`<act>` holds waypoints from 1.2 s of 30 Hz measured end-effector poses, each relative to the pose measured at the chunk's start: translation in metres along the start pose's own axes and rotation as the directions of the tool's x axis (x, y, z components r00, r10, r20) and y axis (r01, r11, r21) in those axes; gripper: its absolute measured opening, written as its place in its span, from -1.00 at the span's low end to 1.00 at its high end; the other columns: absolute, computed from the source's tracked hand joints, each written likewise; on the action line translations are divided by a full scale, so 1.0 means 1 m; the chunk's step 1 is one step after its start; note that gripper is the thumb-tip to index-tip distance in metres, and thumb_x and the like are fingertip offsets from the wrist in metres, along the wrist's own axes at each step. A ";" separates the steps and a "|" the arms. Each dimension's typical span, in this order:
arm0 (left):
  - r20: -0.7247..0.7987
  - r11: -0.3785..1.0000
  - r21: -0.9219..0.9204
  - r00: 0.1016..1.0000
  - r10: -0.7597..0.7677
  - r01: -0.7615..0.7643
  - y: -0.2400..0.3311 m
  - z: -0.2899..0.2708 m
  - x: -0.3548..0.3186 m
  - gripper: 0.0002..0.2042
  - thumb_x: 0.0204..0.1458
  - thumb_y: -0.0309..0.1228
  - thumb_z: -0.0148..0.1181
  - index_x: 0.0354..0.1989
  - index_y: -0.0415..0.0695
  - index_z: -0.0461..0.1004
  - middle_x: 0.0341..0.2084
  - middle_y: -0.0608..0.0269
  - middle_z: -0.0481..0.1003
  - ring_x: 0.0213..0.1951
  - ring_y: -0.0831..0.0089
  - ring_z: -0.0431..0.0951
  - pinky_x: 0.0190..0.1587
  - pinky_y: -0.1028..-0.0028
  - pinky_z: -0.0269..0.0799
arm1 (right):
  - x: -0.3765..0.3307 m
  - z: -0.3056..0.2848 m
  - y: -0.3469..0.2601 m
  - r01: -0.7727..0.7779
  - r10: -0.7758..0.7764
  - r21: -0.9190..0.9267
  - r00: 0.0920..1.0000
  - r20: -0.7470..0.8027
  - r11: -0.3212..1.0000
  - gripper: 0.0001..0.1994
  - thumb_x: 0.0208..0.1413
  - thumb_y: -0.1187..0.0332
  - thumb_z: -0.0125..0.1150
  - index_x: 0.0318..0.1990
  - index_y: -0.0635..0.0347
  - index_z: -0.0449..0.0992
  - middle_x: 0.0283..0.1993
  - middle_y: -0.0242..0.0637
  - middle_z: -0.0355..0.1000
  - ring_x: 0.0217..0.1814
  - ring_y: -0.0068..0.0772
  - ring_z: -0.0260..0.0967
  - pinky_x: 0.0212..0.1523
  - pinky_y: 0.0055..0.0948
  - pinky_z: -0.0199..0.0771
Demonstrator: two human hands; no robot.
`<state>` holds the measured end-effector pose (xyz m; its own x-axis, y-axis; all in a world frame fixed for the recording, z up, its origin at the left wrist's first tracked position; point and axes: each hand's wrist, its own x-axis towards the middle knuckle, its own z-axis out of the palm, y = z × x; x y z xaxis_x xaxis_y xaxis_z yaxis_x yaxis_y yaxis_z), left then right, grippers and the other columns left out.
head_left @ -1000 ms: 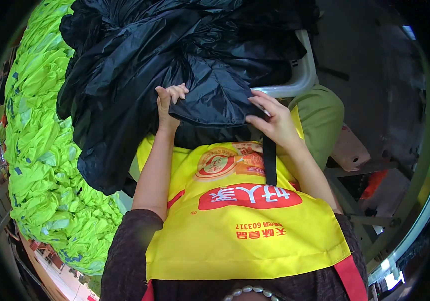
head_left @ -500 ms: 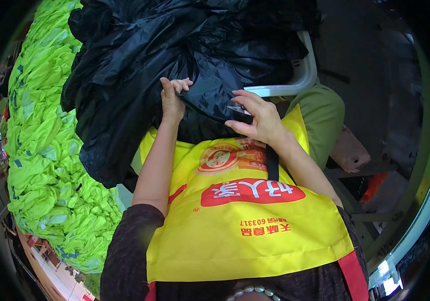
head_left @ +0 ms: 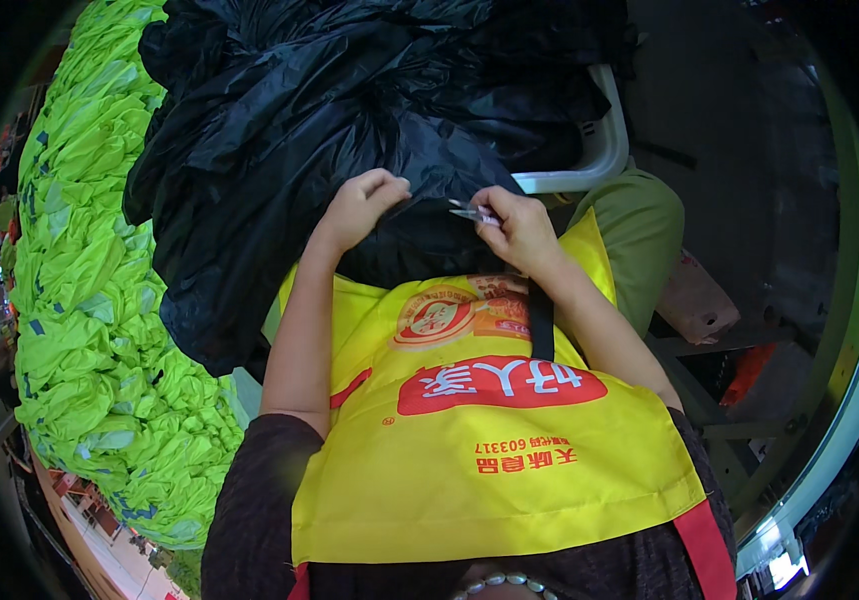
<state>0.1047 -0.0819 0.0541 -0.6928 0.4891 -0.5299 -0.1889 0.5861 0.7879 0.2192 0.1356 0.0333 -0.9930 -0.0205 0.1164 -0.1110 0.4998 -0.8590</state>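
Thin, shiny black fabric lies bunched across my lap and beyond. My left hand is closed in a pinch at the fabric's near part, where a fold runs off from the fingertips. To its right, my right hand is wrapped round small thread snips. Their two metal blades stick out toward the left hand, slightly apart, a short way from the pinched fingers. Most of the snips' body is hidden in the palm.
A large heap of neon-green garments fills the left side. Under the black fabric at the right shows a white plastic basket's rim. I wear a yellow apron. A pale brownish piece lies beyond my right knee.
The black strip held between my hands has gone from there. My left hand has turned over and closed into a pinch. My right fingers have closed round the snips, blades now showing.
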 end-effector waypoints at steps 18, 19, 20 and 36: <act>-0.276 0.907 -0.400 0.961 0.017 -0.131 0.000 0.015 0.014 -0.75 0.11 -0.32 -0.04 -0.41 -0.27 0.43 -0.55 0.36 0.41 -0.46 0.58 0.34 -0.35 0.61 0.25 | 0.026 -0.013 0.039 -0.379 0.339 0.645 0.921 0.193 0.663 -0.85 0.08 0.29 0.14 -0.41 0.16 0.47 -0.52 -0.65 0.27 -0.47 -0.79 0.11 -0.42 -0.72 0.17; -0.248 0.851 -0.519 0.967 -0.062 -0.079 0.007 0.019 0.013 -0.75 0.12 -0.30 -0.05 -0.37 -0.26 0.45 -0.49 0.39 0.43 -0.43 0.61 0.37 -0.32 0.64 0.28 | 0.026 -0.011 0.041 -0.389 0.356 0.672 0.914 0.195 0.630 -0.85 0.08 0.29 0.13 -0.42 0.14 0.47 -0.52 -0.65 0.27 -0.47 -0.80 0.12 -0.42 -0.73 0.17; -0.237 0.836 -0.546 0.967 -0.095 -0.052 0.013 0.022 0.015 -0.75 0.12 -0.30 -0.05 -0.36 -0.26 0.45 -0.48 0.38 0.43 -0.42 0.61 0.38 -0.31 0.64 0.28 | 0.025 -0.010 0.042 -0.397 0.373 0.699 0.906 0.198 0.595 -0.85 0.09 0.29 0.13 -0.44 0.13 0.46 -0.52 -0.65 0.27 -0.47 -0.80 0.12 -0.42 -0.73 0.17; 0.150 0.895 -0.406 0.979 -0.137 0.188 0.028 0.022 0.029 -0.79 -0.03 -0.31 0.13 -0.31 -0.20 0.50 -0.38 0.28 0.48 -0.28 0.53 0.42 -0.14 0.55 0.29 | 0.026 -0.016 0.061 -0.394 0.383 0.445 0.916 0.120 0.804 -0.82 0.07 0.26 0.13 -0.45 0.16 0.45 -0.54 -0.51 0.29 -0.48 -0.66 0.17 -0.43 -0.61 0.21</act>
<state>0.0943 -0.0370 0.0536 -0.5480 0.4952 -0.6742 -0.5813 0.3541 0.7326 0.1876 0.1792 -0.0084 -0.9569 0.0687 -0.2822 0.2843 0.0242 -0.9584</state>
